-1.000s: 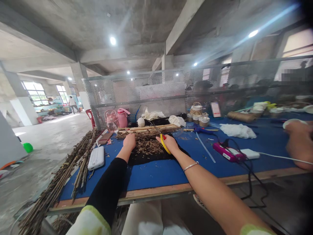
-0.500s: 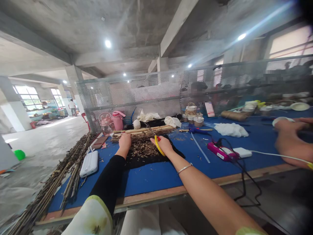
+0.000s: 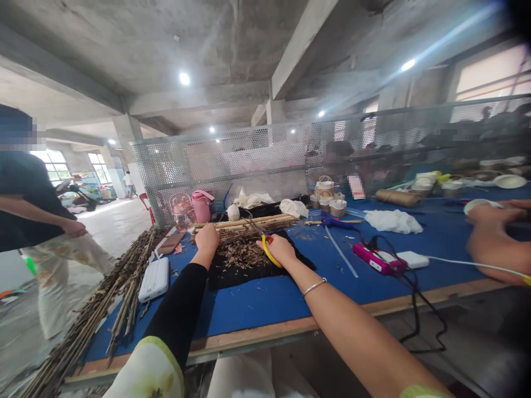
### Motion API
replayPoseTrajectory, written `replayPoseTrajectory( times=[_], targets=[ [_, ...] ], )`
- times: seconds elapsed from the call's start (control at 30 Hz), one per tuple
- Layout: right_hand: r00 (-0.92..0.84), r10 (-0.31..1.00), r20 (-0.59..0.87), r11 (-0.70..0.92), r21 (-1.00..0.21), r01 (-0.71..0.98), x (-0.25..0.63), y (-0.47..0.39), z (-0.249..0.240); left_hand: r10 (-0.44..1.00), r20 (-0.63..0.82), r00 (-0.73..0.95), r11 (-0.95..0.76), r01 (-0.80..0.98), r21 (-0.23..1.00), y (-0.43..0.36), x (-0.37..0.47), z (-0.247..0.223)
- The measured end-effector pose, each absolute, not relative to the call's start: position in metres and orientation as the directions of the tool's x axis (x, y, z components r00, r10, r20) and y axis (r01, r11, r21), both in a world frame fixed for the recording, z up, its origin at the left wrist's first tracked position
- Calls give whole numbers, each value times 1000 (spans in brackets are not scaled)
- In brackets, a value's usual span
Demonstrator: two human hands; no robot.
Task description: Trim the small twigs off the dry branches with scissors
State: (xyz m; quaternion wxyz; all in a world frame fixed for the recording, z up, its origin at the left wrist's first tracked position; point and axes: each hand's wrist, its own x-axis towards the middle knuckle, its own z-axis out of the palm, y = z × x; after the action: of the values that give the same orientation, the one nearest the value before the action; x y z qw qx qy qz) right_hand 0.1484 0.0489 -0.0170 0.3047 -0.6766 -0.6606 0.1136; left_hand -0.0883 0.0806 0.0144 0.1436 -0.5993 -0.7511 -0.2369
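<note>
My right hand is closed around the yellow and red handles of scissors, whose blades point up and left over dry twigs. My left hand has its fingers curled at the left end of the thin dry stems; how many stems it grips is hidden. Below the stems, a heap of brown plant clippings lies on a black cloth on the blue table. Thicker pale sticks lie just behind the twigs.
Long dry stalks overhang the table's left end, beside a white power bank. Right of the cloth lie a blue glue gun and a magenta power strip with cables. A co-worker's hand is at far right; a person walks at left.
My left hand has shifted slightly left, and the scissors' blades have swung a little left. A person has come into view at the left edge.
</note>
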Motion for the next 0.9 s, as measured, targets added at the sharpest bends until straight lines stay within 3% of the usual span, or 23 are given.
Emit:
replayPoseTrajectory(
  times=[0.23, 0.37, 0.43, 0.57, 0.63, 0.73, 0.9],
  targets=[
    [135, 959, 248, 37, -583, 812, 151, 49, -17, 835, 441, -329, 70, 859, 508, 76, -75, 17],
    [138, 939, 315, 116, -667, 736, 151, 51, -14, 903, 386, -190, -137, 724, 676, 54, -55, 11],
    [137, 915, 380, 191, -707, 681, 151, 51, -13, 898, 418, -136, -212, 699, 683, 40, -47, 6],
    [149, 913, 379, 283, -854, 436, 148, 52, -10, 902, 430, -33, -290, 692, 661, 18, -44, -2],
    [130, 946, 296, 268, -943, 198, 148, 52, -10, 927, 374, 35, -309, 634, 709, 11, -46, -5],
    [48, 978, 202, 206, -973, -100, 149, 54, -11, 959, 241, 147, -282, 485, 828, 5, -46, -7],
    [-116, 977, 177, 149, -964, -221, 151, 55, -10, 972, 71, 226, -121, 220, 968, 1, -36, -9]
  ],
)
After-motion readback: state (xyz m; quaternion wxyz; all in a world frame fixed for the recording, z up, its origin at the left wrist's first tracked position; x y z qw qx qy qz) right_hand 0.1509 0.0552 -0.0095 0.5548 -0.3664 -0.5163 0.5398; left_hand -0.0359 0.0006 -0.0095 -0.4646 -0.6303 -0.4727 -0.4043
